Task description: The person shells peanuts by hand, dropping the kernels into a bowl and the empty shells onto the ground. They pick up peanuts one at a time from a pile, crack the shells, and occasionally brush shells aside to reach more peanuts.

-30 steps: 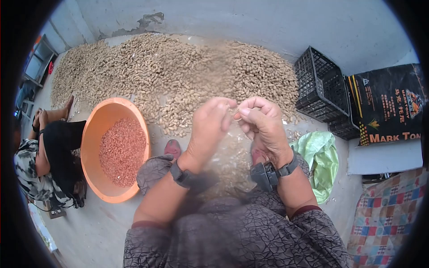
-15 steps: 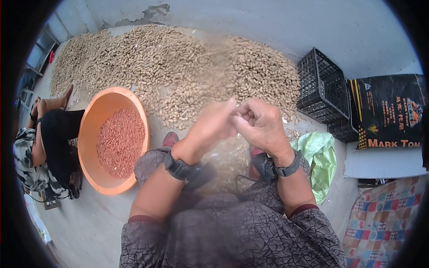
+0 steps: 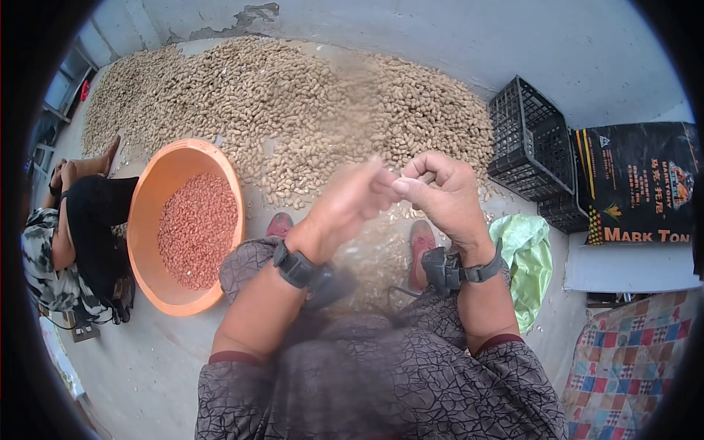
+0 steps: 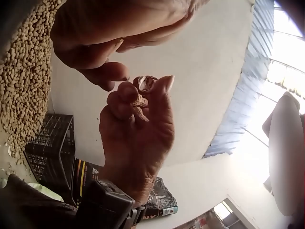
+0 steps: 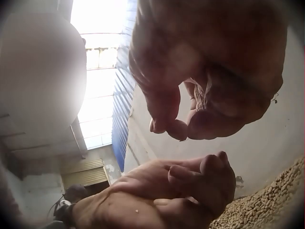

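Above the lap, the right hand [image 3: 449,196] pinches a split peanut shell [image 4: 145,84] between thumb and forefinger; more shell [image 5: 204,95] shows inside its curled fingers. Close by on the left is the left hand [image 3: 339,209], blurred in the head view, its fingers loosely bent. Nothing shows gripped in the left hand [image 5: 159,195] in the right wrist view, though part of its palm is hidden. In the head view the fingertips of both hands nearly meet. An orange basin [image 3: 147,257] of reddish peanut kernels [image 3: 198,231] stands to the left.
A wide heap of unshelled peanuts [image 3: 257,95] lies along the wall. Black crates [image 3: 529,139], a black printed sack [image 3: 638,183] and a green bag [image 3: 529,271] are on the right. Another person [image 3: 95,235] sits at the far left. Shell pieces lie between the shoes.
A kernel seen between the fingertips one second ago no longer shows in the head view. The hands came together, then parted slightly, and the right hand's thumb and forefinger now form a loop.
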Demonstrator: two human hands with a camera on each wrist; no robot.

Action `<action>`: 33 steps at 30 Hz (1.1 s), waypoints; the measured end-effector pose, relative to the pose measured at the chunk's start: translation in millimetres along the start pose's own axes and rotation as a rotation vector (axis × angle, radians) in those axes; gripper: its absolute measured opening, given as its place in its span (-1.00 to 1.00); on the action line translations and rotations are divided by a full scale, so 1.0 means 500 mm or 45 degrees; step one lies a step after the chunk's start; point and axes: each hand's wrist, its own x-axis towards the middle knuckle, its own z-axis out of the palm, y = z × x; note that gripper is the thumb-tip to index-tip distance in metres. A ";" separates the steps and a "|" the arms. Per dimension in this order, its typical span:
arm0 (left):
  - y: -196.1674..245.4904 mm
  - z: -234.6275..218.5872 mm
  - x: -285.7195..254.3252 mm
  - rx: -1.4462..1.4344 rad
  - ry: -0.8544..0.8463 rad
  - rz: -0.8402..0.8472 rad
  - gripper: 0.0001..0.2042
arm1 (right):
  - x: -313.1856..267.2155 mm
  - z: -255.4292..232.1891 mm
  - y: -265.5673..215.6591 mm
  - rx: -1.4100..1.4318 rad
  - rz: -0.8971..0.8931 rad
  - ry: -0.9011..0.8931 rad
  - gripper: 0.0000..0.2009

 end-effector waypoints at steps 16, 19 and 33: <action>0.041 0.002 -0.029 0.547 -0.254 0.272 -0.78 | 0.003 -0.023 0.012 0.456 0.595 -0.120 -0.75; 0.022 0.021 -0.032 0.935 -0.164 0.437 -0.83 | 0.003 -0.013 0.021 0.340 0.575 -0.078 -0.77; 0.043 -0.006 -0.033 0.508 -0.340 0.421 -0.76 | 0.003 -0.016 0.007 0.422 0.446 -0.014 -0.72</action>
